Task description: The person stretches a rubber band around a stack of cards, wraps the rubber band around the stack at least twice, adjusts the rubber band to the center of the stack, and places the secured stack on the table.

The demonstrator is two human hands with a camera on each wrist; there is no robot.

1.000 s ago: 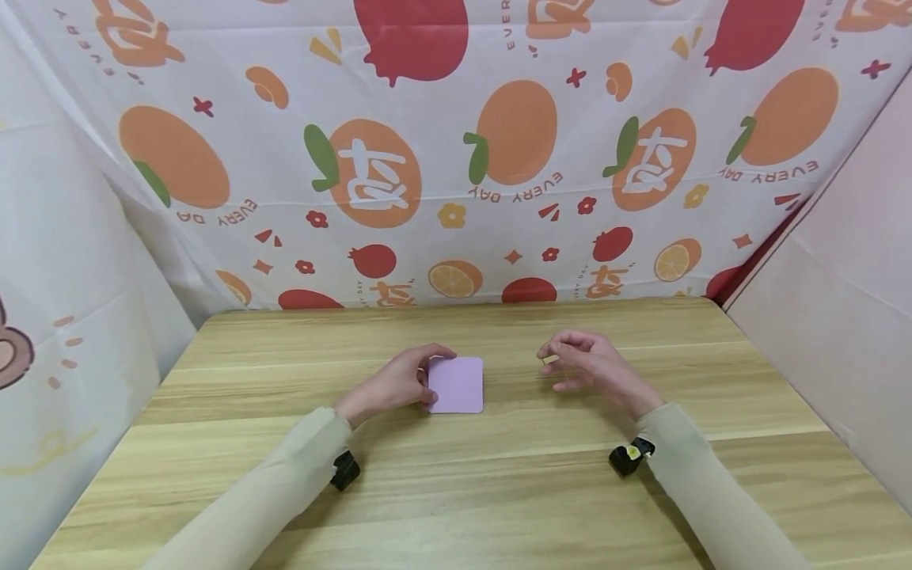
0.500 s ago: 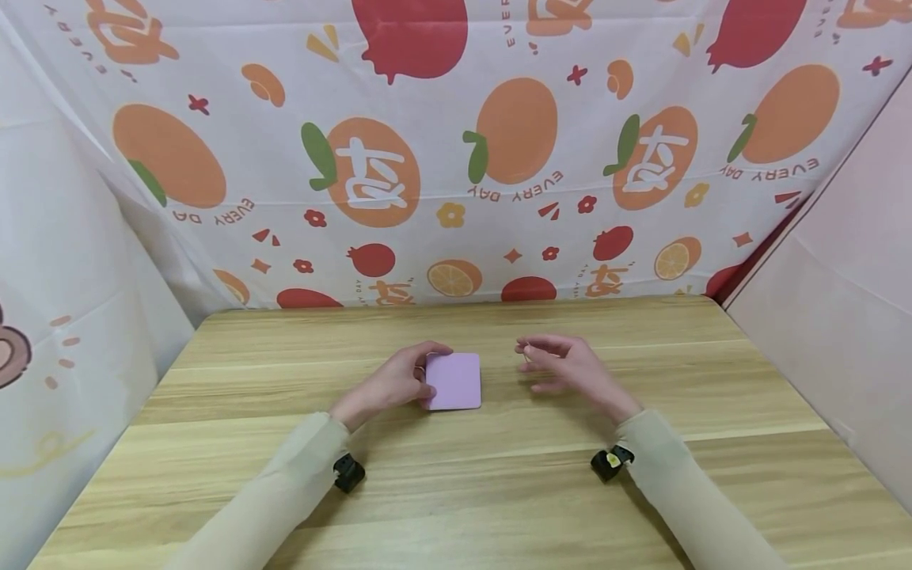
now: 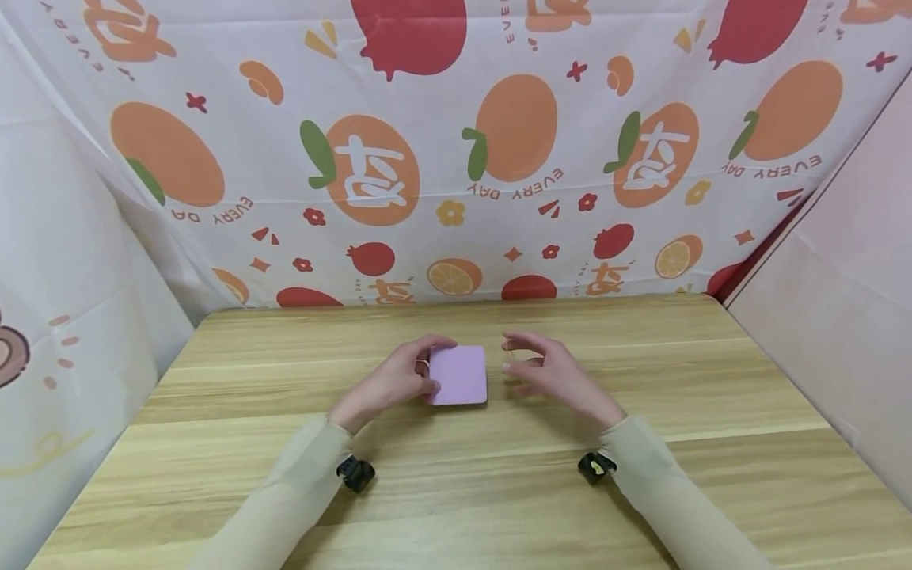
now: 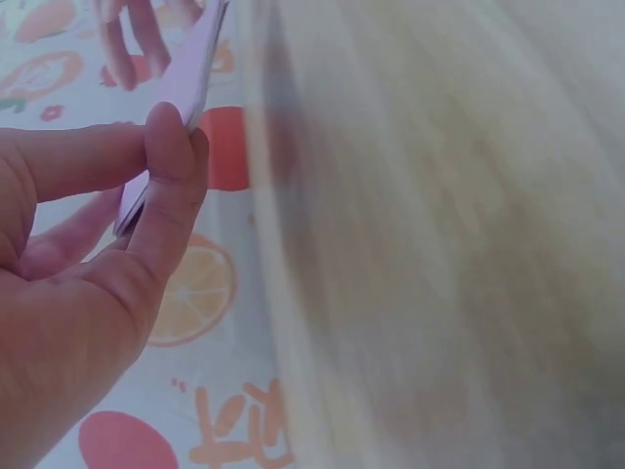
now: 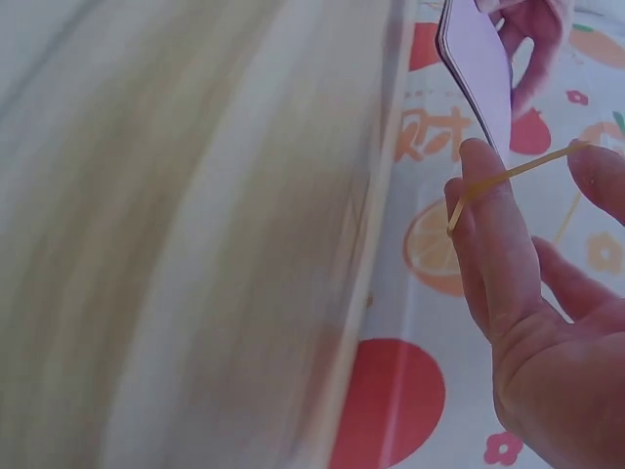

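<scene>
In the head view, my left hand [image 3: 395, 378] pinches a thin lilac square card [image 3: 459, 375] with rounded corners by its left edge. Thumb and fingers grip it from both faces in the left wrist view, where the card [image 4: 187, 83] stands edge-on. Layered lines run along the edge of the card [image 5: 479, 68] in the right wrist view, like a thin stack. To the right of it my right hand [image 3: 552, 372] is spread, fingertips close to the card's right edge. A yellow rubber band [image 5: 522, 171] is stretched between its thumb and fingers.
The wood-grain table [image 3: 456, 491] lies under both hands. A white cloth with fruit prints [image 3: 445, 190] hangs along its back edge. Pale cloth walls [image 3: 71, 237] close off the left and right sides. Each wrist wears a small black camera [image 3: 356, 473].
My right hand has moved left toward the card, and the rubber band on it has come along. The left hand keeps its pinch, and the card has shifted slightly up in the head view.
</scene>
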